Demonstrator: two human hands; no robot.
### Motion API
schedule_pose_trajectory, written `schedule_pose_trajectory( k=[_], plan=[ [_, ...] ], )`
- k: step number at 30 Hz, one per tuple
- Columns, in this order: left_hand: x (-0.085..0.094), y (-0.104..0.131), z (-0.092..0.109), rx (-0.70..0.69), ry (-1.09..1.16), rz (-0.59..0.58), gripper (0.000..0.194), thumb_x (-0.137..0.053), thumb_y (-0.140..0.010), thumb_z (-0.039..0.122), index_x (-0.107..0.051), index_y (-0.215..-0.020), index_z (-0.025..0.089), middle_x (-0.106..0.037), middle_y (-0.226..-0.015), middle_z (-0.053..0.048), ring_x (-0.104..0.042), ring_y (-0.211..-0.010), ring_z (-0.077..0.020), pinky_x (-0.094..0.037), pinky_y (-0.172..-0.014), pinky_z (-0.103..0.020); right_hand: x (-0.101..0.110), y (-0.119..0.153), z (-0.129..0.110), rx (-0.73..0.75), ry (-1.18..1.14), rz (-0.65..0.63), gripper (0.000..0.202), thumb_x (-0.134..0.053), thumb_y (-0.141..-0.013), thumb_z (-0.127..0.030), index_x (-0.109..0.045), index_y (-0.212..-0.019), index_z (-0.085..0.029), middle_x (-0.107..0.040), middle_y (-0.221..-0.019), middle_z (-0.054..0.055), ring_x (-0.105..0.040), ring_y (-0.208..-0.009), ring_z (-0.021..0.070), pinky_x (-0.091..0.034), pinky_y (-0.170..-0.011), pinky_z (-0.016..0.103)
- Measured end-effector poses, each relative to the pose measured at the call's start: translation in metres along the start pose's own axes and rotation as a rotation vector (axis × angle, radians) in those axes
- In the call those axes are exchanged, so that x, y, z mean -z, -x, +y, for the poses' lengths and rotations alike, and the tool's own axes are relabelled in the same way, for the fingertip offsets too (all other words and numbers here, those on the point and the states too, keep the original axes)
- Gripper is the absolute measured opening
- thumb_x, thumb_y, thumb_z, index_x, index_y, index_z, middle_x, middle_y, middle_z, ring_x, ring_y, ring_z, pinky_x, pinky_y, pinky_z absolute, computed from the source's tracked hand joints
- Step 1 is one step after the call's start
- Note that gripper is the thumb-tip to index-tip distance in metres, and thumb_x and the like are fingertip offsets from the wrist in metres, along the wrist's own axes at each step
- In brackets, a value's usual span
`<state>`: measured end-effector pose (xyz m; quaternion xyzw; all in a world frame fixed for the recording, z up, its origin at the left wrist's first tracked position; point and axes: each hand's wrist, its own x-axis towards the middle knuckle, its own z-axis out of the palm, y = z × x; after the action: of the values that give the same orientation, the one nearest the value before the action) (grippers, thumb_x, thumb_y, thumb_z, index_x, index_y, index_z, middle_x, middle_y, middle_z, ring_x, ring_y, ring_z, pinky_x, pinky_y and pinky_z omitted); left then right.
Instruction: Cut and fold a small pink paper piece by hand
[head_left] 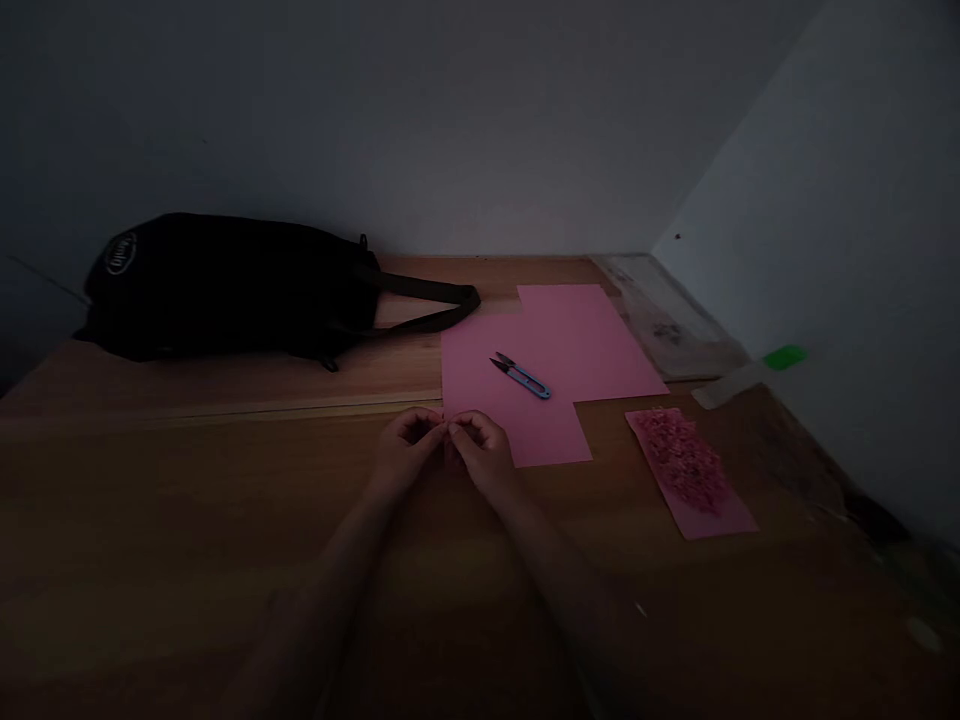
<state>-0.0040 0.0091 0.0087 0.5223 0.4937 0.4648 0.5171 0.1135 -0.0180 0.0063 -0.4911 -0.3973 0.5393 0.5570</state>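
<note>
My left hand (pixel 406 452) and my right hand (pixel 482 452) meet fingertip to fingertip over the near left edge of the pink sheets (pixel 585 340). Both are closed in a pinch on a small reddish-pink piece, mostly hidden by the fingers and too dark to make out. Blue thread snips (pixel 531 380) lie on the pink sheets beyond my right hand. To the right, a heap of crinkled pink bits (pixel 684 462) rests on a smaller pink sheet (pixel 724 522).
A black bag (pixel 232 285) lies at the back left, its strap (pixel 427 290) reaching the pink sheets. Clear plastic (pixel 660 315) sits in the back right corner. A green-tipped translucent strip (pixel 739 382) lies against the right wall.
</note>
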Motion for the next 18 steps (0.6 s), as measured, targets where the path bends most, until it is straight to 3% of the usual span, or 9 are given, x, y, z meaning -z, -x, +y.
schedule_pose_trajectory(
  k=[18],
  plan=[
    [-0.0019,0.0026,0.0080,0.022,0.054,0.031,0.015,-0.060,-0.067,0.031,-0.058,-0.060,0.018,-0.053,-0.059,0.003,-0.049,-0.060,-0.0110,-0.040,-0.061,-0.022,-0.0012,0.0014,-0.0052,-0.040,0.014,0.018,0.016,-0.056,-0.070,-0.035,-0.052,-0.066,-0.019,-0.049,-0.048,-0.006,-0.045,-0.040,0.0069,-0.038,-0.037,0.018]
  ],
)
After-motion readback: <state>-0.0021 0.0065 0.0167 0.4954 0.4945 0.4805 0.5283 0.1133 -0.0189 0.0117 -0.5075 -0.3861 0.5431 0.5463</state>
